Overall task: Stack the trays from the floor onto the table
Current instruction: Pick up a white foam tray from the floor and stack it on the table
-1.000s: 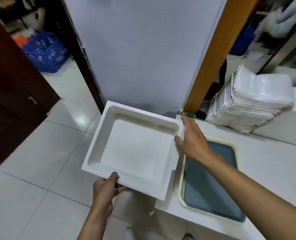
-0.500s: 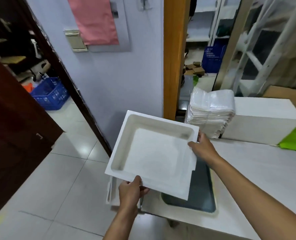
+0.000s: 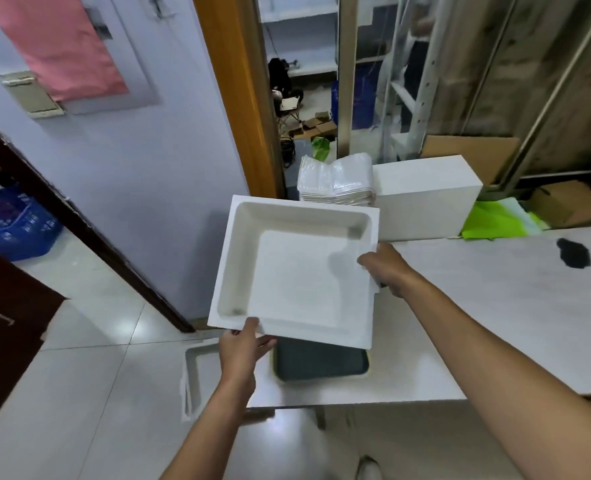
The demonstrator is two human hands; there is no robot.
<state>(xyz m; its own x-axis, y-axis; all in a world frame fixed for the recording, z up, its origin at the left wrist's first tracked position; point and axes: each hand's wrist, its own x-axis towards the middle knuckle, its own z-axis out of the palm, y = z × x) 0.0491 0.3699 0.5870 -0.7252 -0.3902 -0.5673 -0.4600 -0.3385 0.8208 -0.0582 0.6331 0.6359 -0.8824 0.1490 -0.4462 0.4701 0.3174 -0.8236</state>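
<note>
Foam tray (image 3: 297,271) sits further over the table (image 3: 495,323) than a second ago, airborne above the dark tray (image 3: 321,362); I see left hand (image 3: 242,351) gripping its near edge, right hand (image 3: 386,271) clasping the right side; set-down pending; more trays (image 3: 192,382) wait on the floor (image 3: 79,375); bag stack (image 3: 335,181) and white box (image 3: 425,199) crowd the back.

Both arms bare, reaching forward. Left forearm enters frame at 6 o'clock and runs up toward 12. Left grip (image 3: 242,348) pinches the tray (image 3: 297,271) at its 7 o'clock corner, thumb on top, fingers beneath. Right forearm enters at 4 o'clock and runs toward 10. Right grip (image 3: 387,268) holds the tray's 3 o'clock edge, thumb over the rim, fingers curled under. Grips well apart.
</note>
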